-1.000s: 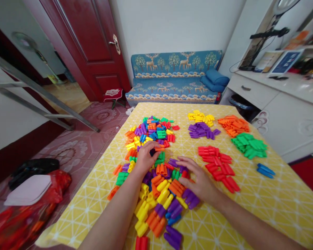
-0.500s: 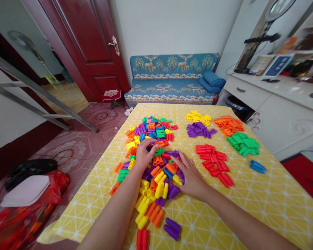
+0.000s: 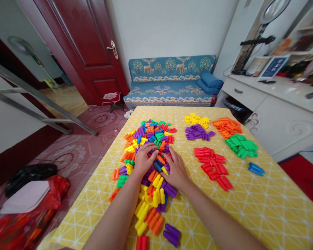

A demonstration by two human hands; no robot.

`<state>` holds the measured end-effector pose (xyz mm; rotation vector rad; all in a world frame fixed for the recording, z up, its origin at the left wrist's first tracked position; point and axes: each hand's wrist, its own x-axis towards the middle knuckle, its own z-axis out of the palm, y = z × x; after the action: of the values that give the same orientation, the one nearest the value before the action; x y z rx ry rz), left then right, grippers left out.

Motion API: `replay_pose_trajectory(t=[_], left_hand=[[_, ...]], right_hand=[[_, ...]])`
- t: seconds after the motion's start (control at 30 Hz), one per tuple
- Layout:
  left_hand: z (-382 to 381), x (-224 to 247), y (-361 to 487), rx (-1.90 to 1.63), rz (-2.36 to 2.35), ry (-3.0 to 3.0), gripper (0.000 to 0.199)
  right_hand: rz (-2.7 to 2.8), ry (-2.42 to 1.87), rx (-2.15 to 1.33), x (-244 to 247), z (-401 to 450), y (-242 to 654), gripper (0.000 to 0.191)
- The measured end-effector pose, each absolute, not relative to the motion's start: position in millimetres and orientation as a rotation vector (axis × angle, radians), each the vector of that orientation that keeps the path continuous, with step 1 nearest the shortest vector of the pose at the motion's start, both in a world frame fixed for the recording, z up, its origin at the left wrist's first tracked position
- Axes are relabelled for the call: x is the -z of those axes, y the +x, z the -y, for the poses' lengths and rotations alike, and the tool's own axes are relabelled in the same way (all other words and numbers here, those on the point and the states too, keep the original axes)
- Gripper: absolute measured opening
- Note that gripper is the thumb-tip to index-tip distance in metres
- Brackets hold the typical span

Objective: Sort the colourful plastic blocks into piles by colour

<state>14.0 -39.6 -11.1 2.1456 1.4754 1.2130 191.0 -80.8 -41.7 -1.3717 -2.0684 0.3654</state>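
Over mixed pieces (image 3: 158,181), left hand (image 3: 144,159) curls, grip narrow; right hand (image 3: 176,170) spreads wide.

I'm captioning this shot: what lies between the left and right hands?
Multicoloured pieces, orange, blue and yellow among them, lie between the left hand and right hand; the head view shows this.
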Motion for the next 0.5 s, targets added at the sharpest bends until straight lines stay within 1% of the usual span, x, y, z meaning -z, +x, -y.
replay_pose_trajectory(t=[0.13, 0.23, 0.37, 0.5], left_hand=[[41, 9, 15, -1.278, -1.437, 2.072, 0.017], [43, 8, 16, -1.397, -1.393, 1.927, 0.016], [47, 4, 20, -1.535, -1.346, 1.565, 0.018], [47, -14, 30, -1.577, -1.154, 1.143, 0.025]], right_hand=[[2.088, -1.139, -0.542, 37, 84, 201, 0.07], [1.965, -1.0, -0.713, 31, 86, 204, 0.063], [1.623, -0.949, -0.938, 29, 84, 202, 0.049], [1.44, -1.006, -0.995, 35, 80, 200, 0.039]])
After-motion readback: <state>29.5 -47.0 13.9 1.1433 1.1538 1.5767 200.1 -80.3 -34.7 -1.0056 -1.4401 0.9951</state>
